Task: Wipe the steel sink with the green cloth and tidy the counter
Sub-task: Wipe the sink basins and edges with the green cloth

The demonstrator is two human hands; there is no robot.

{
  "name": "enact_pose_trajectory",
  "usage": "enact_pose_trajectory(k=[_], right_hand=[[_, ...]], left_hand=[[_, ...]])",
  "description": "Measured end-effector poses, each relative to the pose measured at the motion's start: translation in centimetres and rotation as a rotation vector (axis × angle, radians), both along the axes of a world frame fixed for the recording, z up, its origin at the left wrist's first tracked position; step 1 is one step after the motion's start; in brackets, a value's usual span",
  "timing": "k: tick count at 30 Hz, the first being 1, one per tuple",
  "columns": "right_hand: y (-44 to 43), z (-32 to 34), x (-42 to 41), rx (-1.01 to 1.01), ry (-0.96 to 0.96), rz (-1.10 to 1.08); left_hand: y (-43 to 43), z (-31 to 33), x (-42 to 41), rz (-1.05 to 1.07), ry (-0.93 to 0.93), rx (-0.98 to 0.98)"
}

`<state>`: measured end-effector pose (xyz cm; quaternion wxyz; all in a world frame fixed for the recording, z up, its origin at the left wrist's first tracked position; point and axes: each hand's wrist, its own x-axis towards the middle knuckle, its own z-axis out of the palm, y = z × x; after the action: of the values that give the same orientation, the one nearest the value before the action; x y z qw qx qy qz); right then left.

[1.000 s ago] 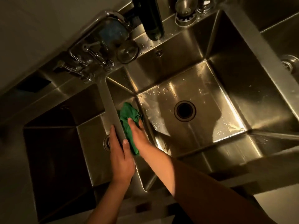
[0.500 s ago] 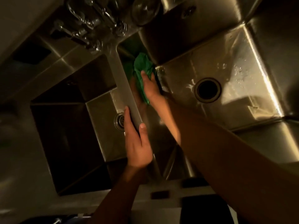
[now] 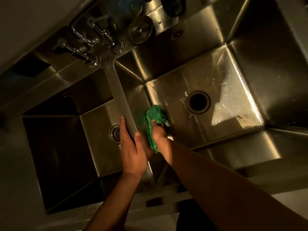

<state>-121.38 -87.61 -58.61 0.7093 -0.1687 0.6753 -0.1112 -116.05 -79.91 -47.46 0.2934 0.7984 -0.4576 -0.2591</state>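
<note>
A steel sink with two basins fills the head view; a narrow steel divider (image 3: 120,94) runs between them. My left hand (image 3: 131,147) grips the near end of that divider, thumb on the right side, fingers on the left. My right hand (image 3: 158,135) presses a crumpled green cloth (image 3: 154,117) against the left inner wall of the right basin (image 3: 233,90), just beside the divider. The right basin's floor is wet and has an open round drain (image 3: 198,102). The left basin (image 3: 96,130) is dark, with a strainer drain (image 3: 115,134) partly behind my left hand.
Faucet taps and pipes (image 3: 90,40) stand at the back above the divider. A round steel strainer or lid (image 3: 140,30) and a dark bottle (image 3: 173,5) sit on the back ledge. The front rim of the sink (image 3: 166,195) runs below my forearms.
My right hand has drawn the green cloth back toward me along the basin wall, from the far end near the taps. My left hand still holds the divider.
</note>
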Motion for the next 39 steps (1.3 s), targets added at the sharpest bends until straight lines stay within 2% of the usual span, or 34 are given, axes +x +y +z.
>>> enact_pose_trajectory(k=[5,7,9,11,17,22,26,32,39], right_hand=[[2.6,4.0,-1.7,0.012,0.009,-0.009],[3.2,5.7,-2.4,0.009,-0.081,-0.024],[3.2,7.2,-2.7,0.005,-0.249,-0.114],[2.3,8.2,-2.4,-0.047,-0.335,-0.149],[-4.4,9.8,0.8,-0.297,-0.388,-0.135],[-11.2,9.4,4.6,-0.362,-0.302,-0.097],[-12.8,7.3,5.3,-0.381,-0.227,-0.001],[-9.0,3.4,2.1,-0.251,-0.257,0.047],[-2.8,0.2,-2.1,-0.086,-0.157,0.179]], left_hand=[[-0.1,0.4,-0.2,0.036,0.012,-0.001],[0.0,0.6,-0.4,0.043,0.013,0.000],[0.0,0.7,-0.5,0.044,0.016,-0.008],[0.0,0.7,-0.4,0.037,0.017,-0.017],[-0.2,0.5,-0.2,0.036,0.018,-0.015],[-0.1,0.4,-0.2,0.052,0.023,-0.009],[-0.2,0.5,-0.2,0.055,0.042,0.006],[-0.3,0.9,-0.3,0.063,0.036,0.015],[-0.2,0.8,-0.1,0.074,0.017,0.012]])
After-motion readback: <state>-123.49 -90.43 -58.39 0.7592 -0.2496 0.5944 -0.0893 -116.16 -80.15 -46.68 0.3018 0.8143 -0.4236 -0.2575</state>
